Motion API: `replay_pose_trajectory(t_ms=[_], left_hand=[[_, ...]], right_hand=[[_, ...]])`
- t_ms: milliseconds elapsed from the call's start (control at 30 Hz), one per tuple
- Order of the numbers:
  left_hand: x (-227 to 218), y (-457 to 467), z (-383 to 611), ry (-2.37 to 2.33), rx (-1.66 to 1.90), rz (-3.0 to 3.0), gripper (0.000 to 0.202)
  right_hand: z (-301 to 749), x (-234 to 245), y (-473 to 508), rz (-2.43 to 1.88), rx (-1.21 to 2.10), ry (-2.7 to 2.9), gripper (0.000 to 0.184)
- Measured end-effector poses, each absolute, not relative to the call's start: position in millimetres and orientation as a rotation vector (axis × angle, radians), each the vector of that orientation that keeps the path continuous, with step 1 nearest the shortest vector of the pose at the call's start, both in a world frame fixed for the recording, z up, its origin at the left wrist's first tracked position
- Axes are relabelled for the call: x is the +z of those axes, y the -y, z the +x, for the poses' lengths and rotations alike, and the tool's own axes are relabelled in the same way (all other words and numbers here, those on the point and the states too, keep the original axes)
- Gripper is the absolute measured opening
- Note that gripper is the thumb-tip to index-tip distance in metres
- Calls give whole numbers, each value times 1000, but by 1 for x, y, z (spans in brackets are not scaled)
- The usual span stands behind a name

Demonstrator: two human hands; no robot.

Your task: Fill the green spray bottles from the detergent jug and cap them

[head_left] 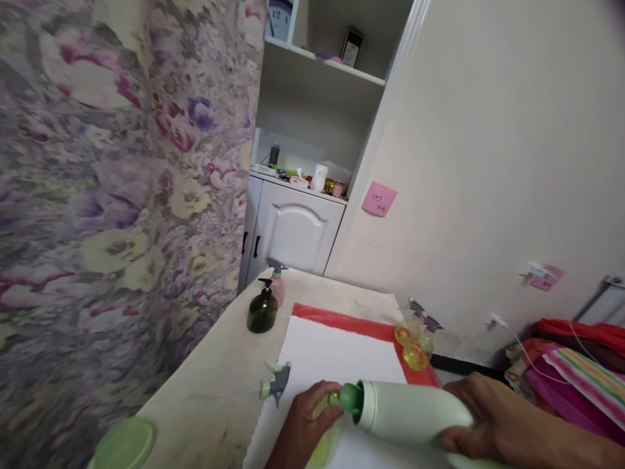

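My right hand (pixel 483 413) grips a large pale green bottle (pixel 415 413), tipped on its side with its green spout (pixel 350 397) pointing left. The spout meets the mouth of a small yellow-green bottle (pixel 326 438) that my left hand (pixel 305 423) holds upright, fingers wrapped round its neck. Both hands are above a white cloth (pixel 332 355) laid on a red mat (pixel 342 320). A loose grey-and-green spray head (pixel 276 381) lies on the cloth's left edge, just left of my left hand.
On the pale tabletop (pixel 215 384) stand a dark green pump bottle (pixel 262 309), a pink spray bottle (pixel 277 281) and yellow spray bottles (pixel 415 339). A green lid (pixel 125 444) sits at the near left. A floral curtain (pixel 112 182) hangs left; a white cabinet (pixel 293 228) stands behind.
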State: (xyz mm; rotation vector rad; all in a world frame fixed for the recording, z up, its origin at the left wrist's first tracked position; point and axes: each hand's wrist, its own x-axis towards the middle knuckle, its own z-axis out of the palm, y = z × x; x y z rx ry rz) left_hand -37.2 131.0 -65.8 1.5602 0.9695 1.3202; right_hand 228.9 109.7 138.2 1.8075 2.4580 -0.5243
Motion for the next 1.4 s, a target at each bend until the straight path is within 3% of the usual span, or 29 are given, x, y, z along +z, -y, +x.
replay_pose_trajectory(t_ms=[1400], left_hand=[[-59,-128,-35,-941,1328,1479,20]], right_hand=[[217,153,-110,1788,-442,-2347,27]])
